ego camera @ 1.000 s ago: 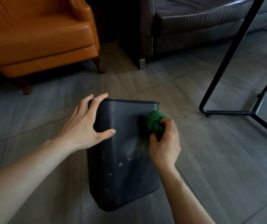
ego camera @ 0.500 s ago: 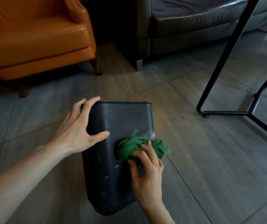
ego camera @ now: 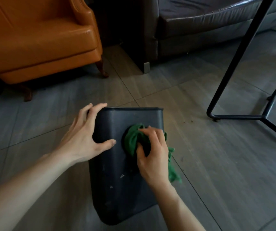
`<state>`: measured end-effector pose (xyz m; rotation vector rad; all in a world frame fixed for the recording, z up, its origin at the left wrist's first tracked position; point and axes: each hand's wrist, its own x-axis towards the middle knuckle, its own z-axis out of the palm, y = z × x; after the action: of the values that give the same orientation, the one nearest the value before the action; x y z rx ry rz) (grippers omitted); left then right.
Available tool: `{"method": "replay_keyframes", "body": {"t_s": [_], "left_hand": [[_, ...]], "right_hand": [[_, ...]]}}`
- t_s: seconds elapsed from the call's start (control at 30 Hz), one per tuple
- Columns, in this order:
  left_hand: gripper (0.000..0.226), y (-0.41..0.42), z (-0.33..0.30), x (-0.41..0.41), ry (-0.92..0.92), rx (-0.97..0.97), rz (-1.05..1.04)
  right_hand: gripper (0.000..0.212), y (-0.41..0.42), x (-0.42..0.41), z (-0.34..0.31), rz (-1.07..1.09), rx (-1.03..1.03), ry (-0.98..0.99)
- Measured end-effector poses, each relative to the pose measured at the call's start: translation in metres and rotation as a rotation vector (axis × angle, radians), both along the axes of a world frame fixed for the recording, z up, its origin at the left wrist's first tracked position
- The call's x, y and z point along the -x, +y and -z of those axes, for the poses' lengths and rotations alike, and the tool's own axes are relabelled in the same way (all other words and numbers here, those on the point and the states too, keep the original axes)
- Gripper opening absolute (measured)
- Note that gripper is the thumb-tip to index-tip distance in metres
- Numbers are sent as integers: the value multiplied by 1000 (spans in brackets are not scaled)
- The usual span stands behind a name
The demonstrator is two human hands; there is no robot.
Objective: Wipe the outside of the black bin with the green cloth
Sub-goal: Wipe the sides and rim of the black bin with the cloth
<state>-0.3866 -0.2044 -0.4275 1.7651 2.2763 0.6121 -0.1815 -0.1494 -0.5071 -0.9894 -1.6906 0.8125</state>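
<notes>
Fingers [ego camera: 90, 112] of the left hand [ego camera: 84, 139] spread wide and curl over the far left corner of the black bin [ego camera: 115, 184], their tips touching its upper edge and left side, while the thumb stretches across the broad top face and presses flat on it; this hand grips nothing but braces the bin. Just beyond the thumb tip, toward the right hand [ego camera: 154, 157], sits the green cloth [ego camera: 132, 139], bunched into a wad against the same face of the bin. Fingers [ego camera: 150, 132] of the right hand are curled down and closed over the cloth, pinning it to the plastic, with the knuckles raised and the thumb tucked into the folds on the near side. A loose tail of cloth trails out past the little-finger side of that hand and hangs over the bin's right edge toward the floor [ego camera: 225, 172]. The bin lies on its side on the grey tiled floor beneath both hands, one end pointing away from the person and the other rounded end nearer the forearms; small pale marks dot the face below the right wrist. Past the left fingertips stands an orange armchair [ego camera: 38, 39], and beyond the right fingertips a dark sofa [ego camera: 200, 25]. Well off to the right of the right hand, a black metal frame [ego camera: 234, 64] rests on the floor.
</notes>
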Motion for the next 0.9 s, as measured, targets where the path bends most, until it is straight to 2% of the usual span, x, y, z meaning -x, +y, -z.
{"method": "replay_keyframes", "body": {"t_s": [0.17,0.3,0.4,0.57,0.63,0.77,0.9], "left_hand": [[109,0,5,4,1,-5,-26],[109,1,4,6,-11,-5,-32],[109,0,4,7,-19,8,-31],[109,0,4,7,-27,13,-36],[109,1,4,6,-30,10,-35],[109,0,4,3,-30,0,-28],[109,0,2,0,-32,-8,-12]], "right_hand": [[34,-23,-8,30,118,62,-169],[41,-37,-17,32,-34,195,-180],[47,-39,-30,41,-60,83,-246],[41,-47,-48,67,74,-43,-273],[39,-40,-49,63,111,-54,-227],[35,8,-32,31,195,47,-20],[33,40,-22,14,115,121,73]]}}
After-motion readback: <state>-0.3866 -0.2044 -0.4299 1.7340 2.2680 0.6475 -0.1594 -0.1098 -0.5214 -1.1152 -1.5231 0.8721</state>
